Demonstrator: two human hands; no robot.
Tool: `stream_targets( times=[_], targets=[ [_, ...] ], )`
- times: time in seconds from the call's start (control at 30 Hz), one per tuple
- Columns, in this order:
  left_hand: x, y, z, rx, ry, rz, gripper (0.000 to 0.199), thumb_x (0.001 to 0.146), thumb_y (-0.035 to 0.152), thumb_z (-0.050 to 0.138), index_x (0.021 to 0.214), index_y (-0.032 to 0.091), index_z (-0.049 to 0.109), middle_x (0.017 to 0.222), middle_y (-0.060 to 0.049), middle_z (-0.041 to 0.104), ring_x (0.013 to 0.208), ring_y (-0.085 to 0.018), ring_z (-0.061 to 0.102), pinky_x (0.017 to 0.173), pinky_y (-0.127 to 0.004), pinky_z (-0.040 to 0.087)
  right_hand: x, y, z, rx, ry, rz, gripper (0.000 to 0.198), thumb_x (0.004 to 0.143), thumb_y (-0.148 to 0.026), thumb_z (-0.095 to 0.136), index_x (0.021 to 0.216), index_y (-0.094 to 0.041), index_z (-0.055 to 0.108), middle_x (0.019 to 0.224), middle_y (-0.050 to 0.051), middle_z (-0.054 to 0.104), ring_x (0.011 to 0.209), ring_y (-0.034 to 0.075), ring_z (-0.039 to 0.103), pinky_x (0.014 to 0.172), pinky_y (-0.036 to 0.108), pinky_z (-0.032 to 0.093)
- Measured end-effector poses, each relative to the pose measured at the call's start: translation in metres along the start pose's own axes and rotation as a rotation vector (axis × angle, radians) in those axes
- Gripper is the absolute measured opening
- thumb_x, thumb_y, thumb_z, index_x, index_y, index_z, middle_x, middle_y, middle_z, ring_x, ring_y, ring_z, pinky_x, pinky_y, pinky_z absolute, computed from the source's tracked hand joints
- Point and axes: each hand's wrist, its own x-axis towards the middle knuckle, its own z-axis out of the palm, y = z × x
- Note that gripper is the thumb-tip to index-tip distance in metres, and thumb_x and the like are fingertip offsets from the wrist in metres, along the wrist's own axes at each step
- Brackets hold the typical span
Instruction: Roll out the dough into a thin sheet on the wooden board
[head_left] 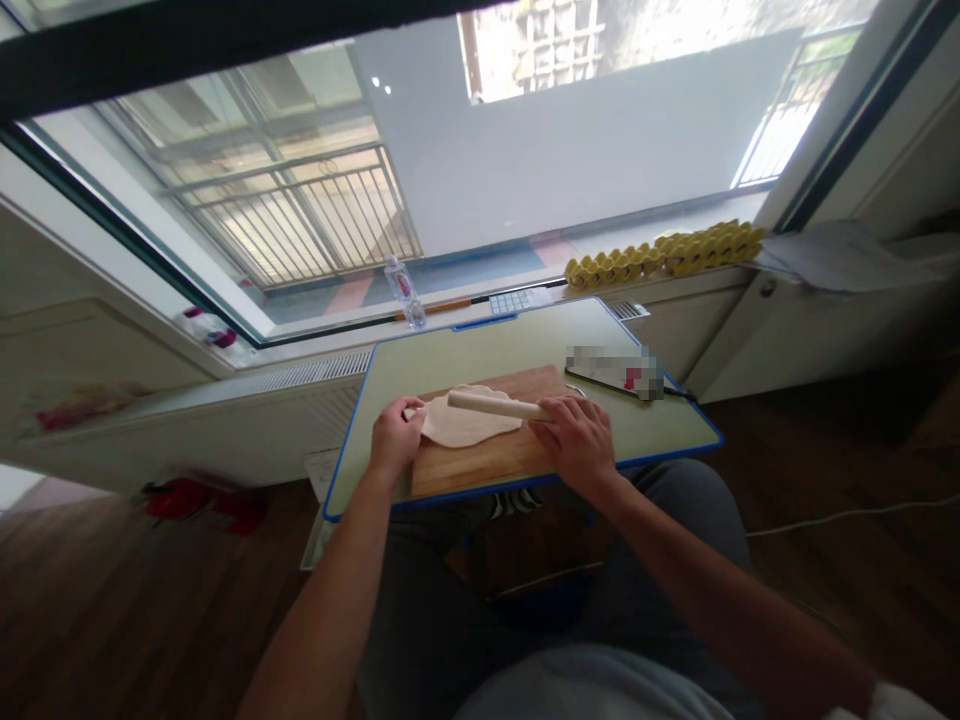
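Note:
A flat, pale sheet of dough (465, 425) with a wavy edge lies on a wooden cutting board (487, 462). My left hand (397, 437) is closed at the left edge of the dough, fingers curled and pinching it. In my right hand (581, 435) is one end of a light wooden rolling pin (495, 404). The pin points left and lies across the upper part of the sheet. My right fingers wrap round its end, near the board's right side.
The board sits on a small greenish table (645, 425) with a blue rim. A phone-like device (615, 372), partly blurred, lies on its right. On the windowsill stand a clear plastic bottle (405, 290) and yellow egg trays (667, 255). My knees are under the table.

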Motion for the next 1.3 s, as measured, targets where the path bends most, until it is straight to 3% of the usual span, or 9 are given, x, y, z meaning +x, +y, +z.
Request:
stream_targets(
  times=[0.13,0.4,0.6,0.7,0.8,0.93,1.13,1.3],
  targets=[
    [-0.008,-0.014,-0.002,-0.031,-0.007,-0.015,0.026,0.080,0.040,0.060,0.093,0.023,0.074,0.094,-0.006,0.077,0.087,-0.024,0.068,0.085,-0.034,0.050,0.017,0.005,0.003,-0.021,-0.080,-0.003,0.028,0.103,-0.048,0.059,0.119,-0.027,0.068,0.115,0.007,0.075,0.117,0.029,0.059,0.106,0.044,0.034],
    [-0.041,-0.026,-0.011,-0.181,-0.119,-0.013,0.030,0.078,0.047,0.062,0.088,0.020,0.072,0.084,-0.004,0.074,0.080,-0.022,0.068,0.078,-0.033,0.053,0.041,0.009,0.013,-0.006,-0.152,-0.053,0.027,0.102,-0.048,0.062,0.113,-0.026,0.071,0.112,0.005,0.077,0.108,0.027,0.062,0.098,0.038,0.038],
    [-0.035,-0.023,-0.013,0.019,0.081,0.131,0.024,0.081,0.031,0.057,0.093,0.020,0.073,0.089,-0.006,0.072,0.081,-0.023,0.066,0.086,-0.038,0.055,0.052,0.011,0.004,0.008,-0.235,-0.143,0.027,0.101,-0.048,0.064,0.115,-0.026,0.071,0.114,0.005,0.076,0.109,0.026,0.063,0.097,0.038,0.039],
    [-0.031,-0.014,-0.007,0.063,0.117,0.180,0.027,0.088,0.036,0.057,0.102,0.020,0.074,0.100,-0.009,0.074,0.093,-0.025,0.069,0.095,-0.041,0.055,0.063,0.012,-0.004,-0.013,-0.266,-0.197,0.029,0.101,-0.049,0.064,0.118,-0.027,0.072,0.118,0.005,0.076,0.111,0.027,0.062,0.098,0.040,0.039],
    [-0.037,-0.003,0.003,0.169,-0.037,0.262,0.042,0.091,0.048,0.063,0.124,0.022,0.070,0.130,-0.010,0.072,0.122,-0.030,0.065,0.111,-0.045,0.048,0.073,0.017,-0.009,-0.015,-0.290,-0.174,0.031,0.101,-0.050,0.062,0.119,-0.027,0.072,0.114,0.007,0.076,0.108,0.028,0.063,0.096,0.041,0.040],
    [-0.048,0.005,0.015,0.354,-0.222,0.299,0.062,0.092,0.057,0.065,0.146,0.027,0.057,0.159,-0.009,0.055,0.151,-0.034,0.043,0.126,-0.058,0.029,0.078,0.026,-0.011,0.035,-0.297,-0.107,0.030,0.102,-0.046,0.061,0.121,-0.026,0.072,0.113,0.007,0.076,0.107,0.028,0.064,0.094,0.040,0.044],
    [-0.036,0.011,0.017,0.357,-0.311,0.360,0.060,0.098,0.058,0.057,0.151,0.030,0.052,0.162,-0.007,0.051,0.156,-0.032,0.036,0.129,-0.063,0.019,0.071,0.031,-0.009,0.056,-0.298,-0.104,0.027,0.100,-0.043,0.065,0.121,-0.027,0.074,0.114,0.006,0.077,0.106,0.028,0.065,0.093,0.039,0.046],
    [-0.015,0.004,0.013,0.314,-0.332,0.439,0.049,0.100,0.053,0.054,0.141,0.029,0.061,0.157,-0.008,0.057,0.154,-0.031,0.039,0.128,-0.064,0.019,0.068,0.032,-0.009,0.005,-0.334,-0.147,0.027,0.099,-0.046,0.067,0.118,-0.028,0.075,0.119,0.007,0.076,0.112,0.029,0.063,0.098,0.041,0.044]
  ],
)
